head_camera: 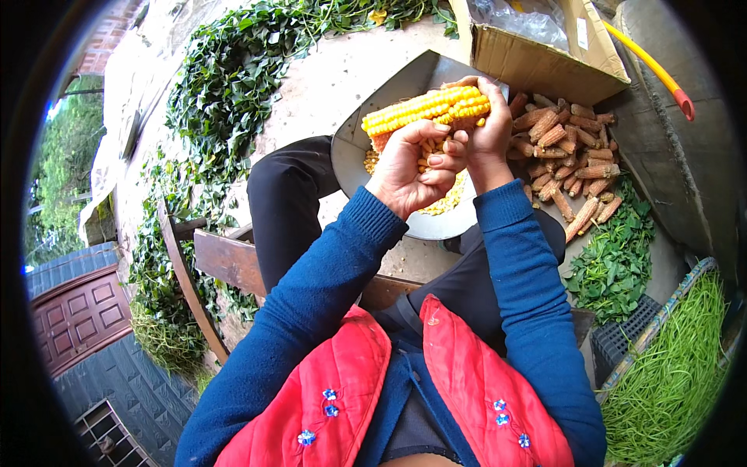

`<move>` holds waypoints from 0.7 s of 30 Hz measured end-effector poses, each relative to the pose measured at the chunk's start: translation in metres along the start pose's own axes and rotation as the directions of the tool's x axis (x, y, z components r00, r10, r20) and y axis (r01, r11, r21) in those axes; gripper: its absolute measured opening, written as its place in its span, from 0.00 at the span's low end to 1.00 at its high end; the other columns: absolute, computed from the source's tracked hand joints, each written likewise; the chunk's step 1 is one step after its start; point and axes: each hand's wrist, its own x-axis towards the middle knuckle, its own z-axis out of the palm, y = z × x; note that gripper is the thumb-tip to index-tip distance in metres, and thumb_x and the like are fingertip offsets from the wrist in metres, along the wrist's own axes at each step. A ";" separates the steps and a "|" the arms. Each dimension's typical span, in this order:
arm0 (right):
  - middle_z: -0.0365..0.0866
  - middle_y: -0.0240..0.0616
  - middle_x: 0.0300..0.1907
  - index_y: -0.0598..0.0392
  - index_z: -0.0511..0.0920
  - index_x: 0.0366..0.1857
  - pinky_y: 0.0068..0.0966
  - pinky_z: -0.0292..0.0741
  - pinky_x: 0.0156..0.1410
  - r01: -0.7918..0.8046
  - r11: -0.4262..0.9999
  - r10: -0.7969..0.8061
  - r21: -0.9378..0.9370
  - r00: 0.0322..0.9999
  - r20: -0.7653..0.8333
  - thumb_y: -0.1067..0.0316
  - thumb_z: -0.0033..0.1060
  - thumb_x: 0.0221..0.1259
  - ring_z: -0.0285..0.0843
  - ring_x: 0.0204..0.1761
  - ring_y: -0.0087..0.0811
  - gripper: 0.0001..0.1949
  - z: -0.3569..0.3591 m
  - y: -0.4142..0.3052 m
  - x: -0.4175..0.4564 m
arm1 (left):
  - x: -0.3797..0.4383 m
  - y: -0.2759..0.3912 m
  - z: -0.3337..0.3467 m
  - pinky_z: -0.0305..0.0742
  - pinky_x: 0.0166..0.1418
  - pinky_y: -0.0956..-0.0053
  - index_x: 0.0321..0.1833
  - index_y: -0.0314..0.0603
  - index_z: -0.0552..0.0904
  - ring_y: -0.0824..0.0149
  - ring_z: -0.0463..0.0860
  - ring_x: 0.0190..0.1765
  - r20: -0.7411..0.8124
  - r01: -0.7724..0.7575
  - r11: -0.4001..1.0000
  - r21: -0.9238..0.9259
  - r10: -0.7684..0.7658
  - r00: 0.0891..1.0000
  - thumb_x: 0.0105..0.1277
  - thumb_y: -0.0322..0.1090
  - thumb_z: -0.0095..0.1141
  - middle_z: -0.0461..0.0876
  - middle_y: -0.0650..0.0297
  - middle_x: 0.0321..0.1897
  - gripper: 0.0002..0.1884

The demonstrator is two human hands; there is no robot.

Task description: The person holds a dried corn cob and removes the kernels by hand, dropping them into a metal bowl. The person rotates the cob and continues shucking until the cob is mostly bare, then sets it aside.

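A yellow corn cob (pixel 426 110), partly stripped so that its reddish core shows at the lower left, lies across both hands above a metal basin (pixel 356 172). Around its right end wrap the fingers of my right hand (pixel 490 128). My left hand (pixel 419 166) is curled palm up below the cob, with loose corn kernels (pixel 430 154) in it; its thumb touches the cob's underside. More loose kernels (pixel 446 201) lie in the basin, partly hidden by my hands and sleeves.
Stripped cobs (pixel 572 149) are heaped right of the basin, below a cardboard box (pixel 543 61) holding clear plastic. Green leaves (pixel 615 257), a black plastic crate (pixel 624 333) and a basket of cut grass (pixel 665 373) are at the right. Leafy vines (pixel 227 87) and a wooden bench (pixel 227 260) are at the left.
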 end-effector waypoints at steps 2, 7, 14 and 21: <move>0.82 0.42 0.32 0.59 0.77 0.30 0.24 0.76 0.43 -0.017 0.999 0.017 0.039 1.000 -0.002 0.58 0.40 0.66 0.80 0.35 0.29 0.17 0.002 0.001 -0.001 | -0.001 0.002 -0.002 0.55 0.16 0.90 0.42 0.29 0.72 0.81 0.61 0.20 -0.019 -0.013 0.995 0.102 0.015 1.000 0.62 0.30 0.50 0.67 0.67 0.24 0.11; 0.80 0.38 0.31 0.60 0.78 0.28 0.21 0.74 0.44 -0.009 1.000 0.009 -0.007 0.998 -0.062 0.59 0.40 0.66 0.78 0.34 0.27 0.17 -0.002 0.008 0.003 | 0.000 0.001 0.001 0.53 0.16 0.90 0.47 0.29 0.73 0.81 0.61 0.19 -0.166 -0.056 0.942 0.331 0.117 0.979 0.67 0.37 0.52 0.69 0.66 0.25 0.15; 0.81 0.37 0.31 0.59 0.79 0.29 0.21 0.74 0.43 0.032 0.999 -0.034 -0.024 0.994 -0.100 0.60 0.39 0.67 0.78 0.33 0.26 0.17 0.003 0.009 -0.001 | 0.003 -0.004 0.005 0.54 0.15 0.90 0.34 0.38 0.75 0.81 0.61 0.16 -0.214 -0.153 0.890 0.429 0.265 0.940 0.57 0.71 0.49 0.68 0.70 0.18 0.34; 0.81 0.37 0.31 0.59 0.78 0.29 0.22 0.74 0.44 0.022 1.000 -0.020 0.018 0.994 -0.108 0.58 0.38 0.67 0.78 0.34 0.27 0.18 -0.002 0.010 0.004 | 0.014 -0.027 -0.002 0.51 0.15 0.85 0.32 0.42 0.74 0.79 0.59 0.14 -0.109 -0.250 0.528 0.812 0.557 0.823 0.69 0.56 0.47 0.67 0.71 0.17 0.22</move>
